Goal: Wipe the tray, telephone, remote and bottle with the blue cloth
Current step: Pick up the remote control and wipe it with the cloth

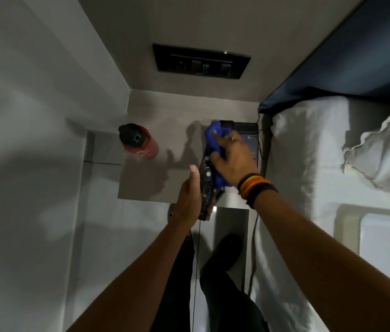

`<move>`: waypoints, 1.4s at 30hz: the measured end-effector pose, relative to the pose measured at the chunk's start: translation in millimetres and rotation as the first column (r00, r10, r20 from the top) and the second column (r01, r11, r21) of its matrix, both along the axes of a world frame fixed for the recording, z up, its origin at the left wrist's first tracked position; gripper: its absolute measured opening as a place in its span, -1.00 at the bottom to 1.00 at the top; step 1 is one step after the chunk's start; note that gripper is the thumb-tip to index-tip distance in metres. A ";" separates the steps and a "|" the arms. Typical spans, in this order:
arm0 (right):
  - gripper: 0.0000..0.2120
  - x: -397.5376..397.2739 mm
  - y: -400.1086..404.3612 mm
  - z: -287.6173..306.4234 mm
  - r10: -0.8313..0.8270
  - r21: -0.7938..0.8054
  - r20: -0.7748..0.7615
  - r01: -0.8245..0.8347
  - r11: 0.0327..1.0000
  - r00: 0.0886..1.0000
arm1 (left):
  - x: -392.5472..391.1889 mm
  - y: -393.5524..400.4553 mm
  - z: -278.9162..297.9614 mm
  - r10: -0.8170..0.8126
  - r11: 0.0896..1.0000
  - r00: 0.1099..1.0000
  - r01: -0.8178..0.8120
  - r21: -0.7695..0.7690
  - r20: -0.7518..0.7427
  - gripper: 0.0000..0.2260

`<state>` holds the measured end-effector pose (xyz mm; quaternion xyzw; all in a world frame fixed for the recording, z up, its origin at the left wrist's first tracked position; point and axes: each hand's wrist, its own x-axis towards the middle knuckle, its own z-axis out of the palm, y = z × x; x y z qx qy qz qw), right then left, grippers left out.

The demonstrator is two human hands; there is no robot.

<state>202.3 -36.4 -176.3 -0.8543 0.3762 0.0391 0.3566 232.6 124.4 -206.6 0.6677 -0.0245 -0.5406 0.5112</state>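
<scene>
My left hand (189, 200) grips the lower end of a black remote (206, 178) and holds it above the bedside table. My right hand (231, 155) presses a bunched blue cloth (215, 135) against the upper half of the remote. Behind that hand, a black telephone (249, 137) sits at the table's right side, mostly covered by hand and cloth. The corner of a dark tray (220, 196) shows under the remote near the table's front edge. A red bottle (141, 143) with a black lid stands at the table's left rear.
The grey bedside table (155, 173) fills a corner between white walls. A black switch panel (201, 61) is on the back wall. A bed with white sheets (308, 164) and pillow lies right. Cables (262, 140) run down beside the telephone.
</scene>
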 end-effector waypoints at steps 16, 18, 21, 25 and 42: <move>-0.57 -37.4 33.3 56.9 -0.510 0.477 0.264 0.349 0.807 0.819 | 14.6 7.5 3.3 0.153 0.987 0.985 -0.150 0.050 -0.075 0.03; -0.47 -20.2 10.8 53.2 -0.334 0.199 0.245 0.290 0.936 0.910 | 13.0 3.4 5.8 0.112 0.994 0.992 -0.111 0.020 -0.061 0.02; -0.40 -13.2 22.4 27.8 0.102 -0.041 -0.088 -0.106 0.993 0.991 | 10.5 -3.3 11.0 0.068 0.998 0.997 -0.068 -0.001 -0.032 0.00; -0.42 -47.1 72.5 11.0 0.169 0.055 -0.079 -0.165 0.985 0.982 | 3.7 5.0 0.0 0.119 0.988 0.992 -0.115 0.100 -0.035 0.00; -0.58 -37.2 23.3 19.4 0.122 -0.100 -0.081 -0.130 0.986 0.989 | 14.2 -1.1 3.4 0.152 0.987 0.988 -0.153 0.048 0.035 -0.02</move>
